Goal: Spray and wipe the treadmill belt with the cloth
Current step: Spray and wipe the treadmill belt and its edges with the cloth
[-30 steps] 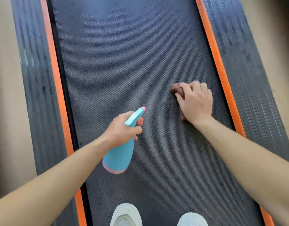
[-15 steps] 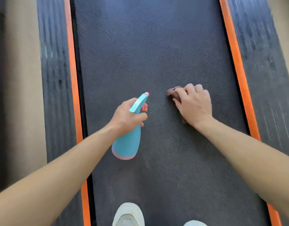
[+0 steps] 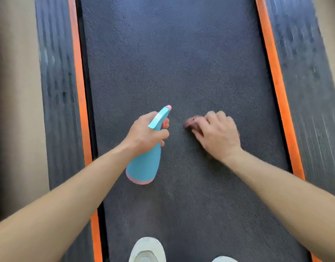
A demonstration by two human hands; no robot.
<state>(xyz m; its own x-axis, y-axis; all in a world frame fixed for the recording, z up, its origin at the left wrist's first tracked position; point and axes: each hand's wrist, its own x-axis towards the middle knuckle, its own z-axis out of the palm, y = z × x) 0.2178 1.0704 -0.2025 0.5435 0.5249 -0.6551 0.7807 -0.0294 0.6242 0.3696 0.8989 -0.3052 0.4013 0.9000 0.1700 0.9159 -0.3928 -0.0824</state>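
The dark textured treadmill belt (image 3: 174, 59) fills the middle of the view. My left hand (image 3: 146, 133) grips a turquoise spray bottle (image 3: 146, 164) with a pink base and pink nozzle tip, held over the belt with the nozzle pointing away from me. Just to its right, my right hand (image 3: 218, 136) presses a small brownish cloth (image 3: 193, 122) onto the belt. Only the cloth's far-left end shows past the fingers; the rest is hidden under the hand.
Orange strips (image 3: 77, 76) (image 3: 274, 76) border the belt on both sides, with black ribbed side rails (image 3: 55, 82) (image 3: 303, 69) outside them. A beige floor (image 3: 15, 91) lies beyond. Two pale shoes (image 3: 147, 249) (image 3: 224, 259) stand on the belt at the bottom edge.
My right hand has slid the cloth leftward across the belt, toward the bottle. My left hand with the bottle has drifted right and slightly up in the view.
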